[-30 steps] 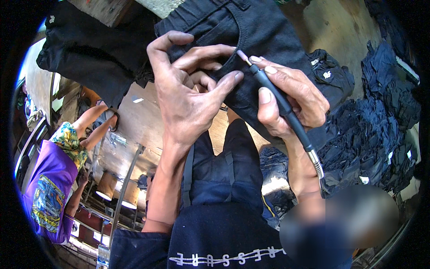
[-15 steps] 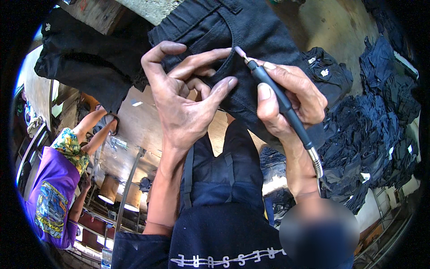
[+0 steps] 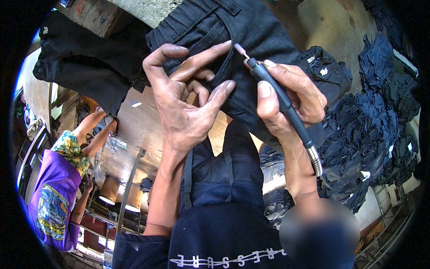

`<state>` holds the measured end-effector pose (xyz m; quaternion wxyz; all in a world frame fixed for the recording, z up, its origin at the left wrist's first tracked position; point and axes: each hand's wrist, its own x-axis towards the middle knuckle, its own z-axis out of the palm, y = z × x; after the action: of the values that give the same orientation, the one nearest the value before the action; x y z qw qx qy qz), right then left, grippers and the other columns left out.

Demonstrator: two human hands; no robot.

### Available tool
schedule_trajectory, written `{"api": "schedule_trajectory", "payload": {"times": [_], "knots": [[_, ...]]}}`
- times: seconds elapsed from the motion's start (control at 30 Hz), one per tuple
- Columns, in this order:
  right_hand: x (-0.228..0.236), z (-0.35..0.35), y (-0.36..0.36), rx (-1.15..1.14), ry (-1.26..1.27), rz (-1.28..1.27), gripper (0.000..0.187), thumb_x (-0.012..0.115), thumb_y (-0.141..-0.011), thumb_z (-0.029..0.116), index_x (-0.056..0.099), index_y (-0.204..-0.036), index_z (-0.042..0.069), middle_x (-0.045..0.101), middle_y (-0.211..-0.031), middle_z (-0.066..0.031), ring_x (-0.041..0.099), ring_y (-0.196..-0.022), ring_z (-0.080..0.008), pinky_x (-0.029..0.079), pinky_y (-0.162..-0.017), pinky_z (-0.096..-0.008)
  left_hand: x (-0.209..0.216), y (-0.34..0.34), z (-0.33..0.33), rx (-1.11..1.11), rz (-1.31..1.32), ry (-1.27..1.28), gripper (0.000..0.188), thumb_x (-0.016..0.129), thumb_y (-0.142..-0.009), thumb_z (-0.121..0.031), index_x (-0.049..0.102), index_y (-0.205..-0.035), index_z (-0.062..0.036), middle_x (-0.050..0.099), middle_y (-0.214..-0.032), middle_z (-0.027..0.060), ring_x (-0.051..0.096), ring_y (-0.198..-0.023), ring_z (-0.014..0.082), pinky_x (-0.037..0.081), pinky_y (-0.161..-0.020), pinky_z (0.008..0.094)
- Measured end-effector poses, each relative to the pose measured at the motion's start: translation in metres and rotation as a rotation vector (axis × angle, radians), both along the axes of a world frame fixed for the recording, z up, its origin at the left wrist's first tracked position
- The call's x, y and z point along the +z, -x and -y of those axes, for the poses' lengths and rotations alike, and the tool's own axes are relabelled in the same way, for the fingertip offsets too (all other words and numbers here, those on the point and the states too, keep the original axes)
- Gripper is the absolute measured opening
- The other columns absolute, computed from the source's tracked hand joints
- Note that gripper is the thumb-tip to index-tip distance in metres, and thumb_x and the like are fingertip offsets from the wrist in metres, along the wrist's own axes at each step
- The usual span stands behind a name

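Right grip holds a pen grinder, left grip beside it loosely spread at the pocket edge of black pants, soft-looking, probably limp cloth best pinched there.

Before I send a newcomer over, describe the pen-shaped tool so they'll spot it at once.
Start at the black garment with the curved pocket edge, top centre. Over it, the right hand grips the pen-shaped tool, slanting from upper left to lower right. Unlike the limp dark cloth around it, it is rigid, with a pale pinkish tip and a silvery coil below.
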<state>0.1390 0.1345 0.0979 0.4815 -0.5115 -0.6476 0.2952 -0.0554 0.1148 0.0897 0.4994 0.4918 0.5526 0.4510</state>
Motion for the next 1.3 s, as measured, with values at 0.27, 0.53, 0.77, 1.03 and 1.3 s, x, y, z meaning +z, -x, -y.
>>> {"api": "schedule_trajectory", "payload": {"times": [0.27,0.53,0.77,1.03,1.3], "knots": [[-0.009,-0.003,0.001,0.009,0.015,-0.067,0.023,0.083,-0.079,0.002,0.077,-0.1,-0.004,0.082,-0.095,-0.0206,0.082,-0.084,-0.0272,0.066,-0.08,-0.0355,0.003,0.002,-0.002,0.009,0.013,0.02,0.072,0.09,-0.086,0.002,0.037,-0.133,-0.0083,0.074,-0.138,0.0115,0.06,-0.082,0.0052,0.044,-0.056,0.0116],[-0.008,-0.004,0.007,-0.025,0.051,-0.064,0.025,0.086,-0.081,0.006,0.077,-0.103,-0.004,0.082,-0.096,-0.0202,0.082,-0.086,-0.0275,0.066,-0.08,-0.0358,0.01,0.01,-0.002,-0.069,-0.195,0.03,0.063,0.089,-0.084,0.004,0.059,-0.138,-0.0061,0.062,-0.145,0.004,0.056,-0.085,0.0057,0.042,-0.056,0.0145],[-0.009,-0.007,0.007,0.018,0.046,-0.037,0.026,0.087,-0.087,0.011,0.076,-0.106,-0.004,0.082,-0.098,-0.0203,0.082,-0.087,-0.0267,0.065,-0.081,-0.0345,0.01,0.012,-0.005,-0.054,-0.042,0.094,0.059,0.088,-0.084,0.005,0.068,-0.14,-0.0054,0.054,-0.144,-0.0013,0.054,-0.086,0.0063,0.042,-0.058,0.015],[-0.002,0.005,0.003,-0.019,0.162,-0.254,0.032,0.073,-0.105,0.014,0.065,-0.127,-0.008,0.079,-0.107,-0.0222,0.082,-0.098,-0.0322,0.064,-0.092,-0.0384,0.004,0.012,-0.001,-0.023,-0.121,-0.054,0.077,0.09,-0.087,-0.007,0.042,-0.147,-0.0085,0.075,-0.137,0.0051,0.06,-0.08,0.0085,0.045,-0.059,0.0157],[0.036,0.096,-0.046,-0.143,0.087,-0.04,0.029,0.076,-0.1,0.01,0.071,-0.125,-0.003,0.08,-0.117,-0.0199,0.079,-0.108,-0.0271,0.06,-0.102,-0.0396,-0.025,0.125,-0.085,-0.007,-0.345,-0.412,0.083,0.091,-0.088,-0.007,0.041,-0.155,-0.0071,0.077,-0.115,0.0096,0.071,-0.09,0.0125,0.06,-0.083,0.0275]]}}
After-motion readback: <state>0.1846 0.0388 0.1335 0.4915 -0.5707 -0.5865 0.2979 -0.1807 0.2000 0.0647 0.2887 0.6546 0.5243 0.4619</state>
